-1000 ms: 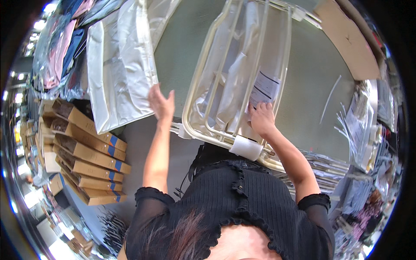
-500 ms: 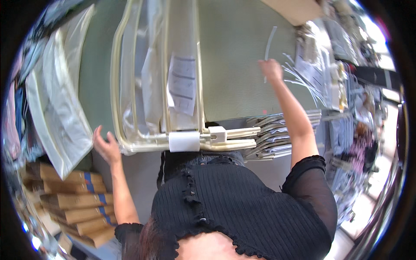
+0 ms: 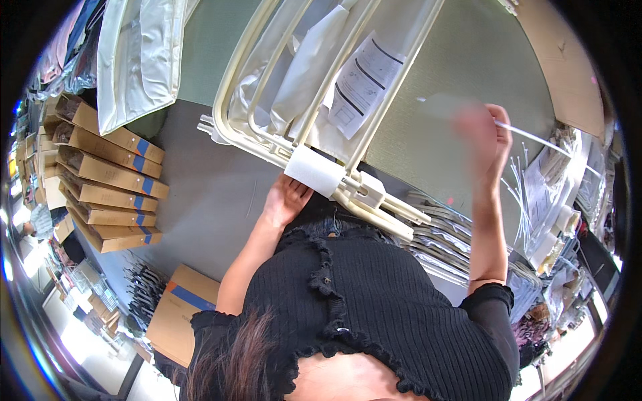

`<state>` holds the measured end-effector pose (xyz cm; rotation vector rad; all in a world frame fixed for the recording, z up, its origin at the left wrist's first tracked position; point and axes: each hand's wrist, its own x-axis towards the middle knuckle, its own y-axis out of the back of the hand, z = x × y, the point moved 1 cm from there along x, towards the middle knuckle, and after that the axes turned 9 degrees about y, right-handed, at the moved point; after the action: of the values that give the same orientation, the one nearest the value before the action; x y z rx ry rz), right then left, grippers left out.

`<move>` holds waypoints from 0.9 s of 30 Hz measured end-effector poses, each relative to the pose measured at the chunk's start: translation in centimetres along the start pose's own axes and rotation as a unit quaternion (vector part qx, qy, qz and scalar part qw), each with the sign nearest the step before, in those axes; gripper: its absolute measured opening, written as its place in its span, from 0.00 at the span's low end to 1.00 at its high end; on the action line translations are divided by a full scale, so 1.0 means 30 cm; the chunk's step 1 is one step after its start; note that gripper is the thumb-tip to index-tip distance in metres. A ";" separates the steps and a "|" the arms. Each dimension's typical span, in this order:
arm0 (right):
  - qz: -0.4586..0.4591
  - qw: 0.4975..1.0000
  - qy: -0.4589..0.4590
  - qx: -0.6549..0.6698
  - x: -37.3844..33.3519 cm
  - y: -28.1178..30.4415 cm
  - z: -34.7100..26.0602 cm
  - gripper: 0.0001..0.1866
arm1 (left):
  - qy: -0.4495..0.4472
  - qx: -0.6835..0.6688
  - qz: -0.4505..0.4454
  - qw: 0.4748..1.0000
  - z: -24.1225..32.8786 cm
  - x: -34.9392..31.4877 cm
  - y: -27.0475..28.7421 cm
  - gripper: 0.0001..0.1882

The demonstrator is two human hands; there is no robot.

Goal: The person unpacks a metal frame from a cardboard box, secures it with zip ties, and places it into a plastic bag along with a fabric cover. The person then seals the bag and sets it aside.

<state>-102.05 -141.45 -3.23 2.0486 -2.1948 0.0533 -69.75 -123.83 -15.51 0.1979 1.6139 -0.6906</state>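
Note:
A folded cream metal tube frame [image 3: 391, 80] lies slanted at the table's near edge, with clear plastic and white fabric between its bars. A printed paper sheet [image 3: 366, 85] rests among them. A white foam wrap [image 3: 314, 172] goes round the near tubes. From below, my left hand [image 3: 289, 198] has its fingers curled against this wrap; the fingertips are partly hidden. My right hand [image 3: 491, 144], partly blurred, is closed on a thin white cable tie [image 3: 542, 141] above the table's right side. The tie sticks out to the right of the fist.
Loose white cable ties [image 3: 520, 194] fan out at the right. Several similar frames [image 3: 445, 234] are stacked below the table edge. White fabric [image 3: 140, 60] hangs over the left edge. Brown cartons [image 3: 110, 180] stand on the left, and cardboard [image 3: 562, 53] lies far right.
My left hand has moved right, from beside the frame's left corner to beneath the foam wrap. My right hand has lifted the cable tie off the table. The view has turned, tilting the frame.

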 end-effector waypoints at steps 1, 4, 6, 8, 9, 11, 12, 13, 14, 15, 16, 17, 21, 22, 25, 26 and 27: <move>-0.049 0.998 -0.004 0.024 -0.023 -0.098 -0.039 0.04 | 0.014 -0.015 -0.020 1.000 -0.002 0.032 -0.017 0.21; -0.200 0.970 -0.059 -0.128 -0.071 -0.364 -0.072 0.05 | 0.044 -0.022 -0.171 0.984 0.002 0.151 0.033 0.20; -0.250 0.950 -0.037 -0.186 -0.119 -0.458 0.031 0.07 | 0.039 0.004 -0.228 0.973 -0.007 0.190 0.011 0.19; -0.325 0.908 -0.054 -0.258 -0.120 -0.534 0.030 0.06 | 0.050 -0.013 -0.274 0.960 -0.027 0.231 0.032 0.18; -0.369 0.877 -0.062 -0.302 -0.114 -0.563 0.040 0.06 | 0.069 -0.022 -0.272 0.960 -0.036 0.265 0.039 0.17; -0.413 0.840 -0.096 -0.340 -0.112 -0.603 0.078 0.07 | 0.093 -0.015 -0.245 0.965 -0.065 0.314 0.045 0.16; -0.433 0.820 -0.111 -0.358 -0.113 -0.619 0.099 0.07 | 0.105 -0.026 -0.256 0.961 -0.083 0.328 0.045 0.15; -0.454 0.802 -0.130 -0.366 -0.112 -0.637 0.120 0.07 | 0.114 -0.038 -0.266 0.956 -0.098 0.334 0.040 0.15; -0.472 0.785 -0.150 -0.373 -0.115 -0.651 0.144 0.07 | 0.122 -0.047 -0.275 0.952 -0.105 0.337 0.036 0.15; -0.490 0.766 -0.169 -0.380 -0.112 -0.668 0.158 0.07 | 0.129 -0.039 -0.284 0.949 -0.107 0.341 0.034 0.15; -0.513 0.731 -0.218 -0.394 -0.101 -0.691 0.165 0.10 | 0.134 -0.032 -0.292 0.946 -0.097 0.335 0.026 0.14; -0.492 0.739 -0.244 -0.390 -0.109 -0.680 0.214 0.11 | 0.140 -0.021 -0.299 0.944 -0.079 0.316 0.014 0.14; -0.417 0.767 -0.354 -0.334 -0.157 -0.640 0.347 0.19 | 0.081 0.095 -0.263 0.957 -0.046 0.323 -0.024 0.14; -0.396 0.786 -0.363 -0.306 -0.175 -0.636 0.363 0.20 | 0.059 0.119 -0.264 0.955 -0.030 0.328 -0.023 0.15; -0.366 0.784 -0.409 -0.290 -0.165 -0.641 0.361 0.19 | 0.056 0.116 -0.255 0.958 -0.026 0.337 0.002 0.15; -0.364 0.781 -0.415 -0.292 -0.163 -0.659 0.331 0.19 | 0.072 0.075 -0.272 0.957 -0.037 0.354 0.020 0.16; -0.362 0.778 -0.420 -0.294 -0.165 -0.669 0.315 0.18 | 0.087 0.034 -0.289 0.953 -0.050 0.365 0.035 0.16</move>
<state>-82.50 -139.16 -14.57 2.5263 -1.1507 -1.6573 -72.45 -125.04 -26.23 -0.1828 1.8345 -1.2038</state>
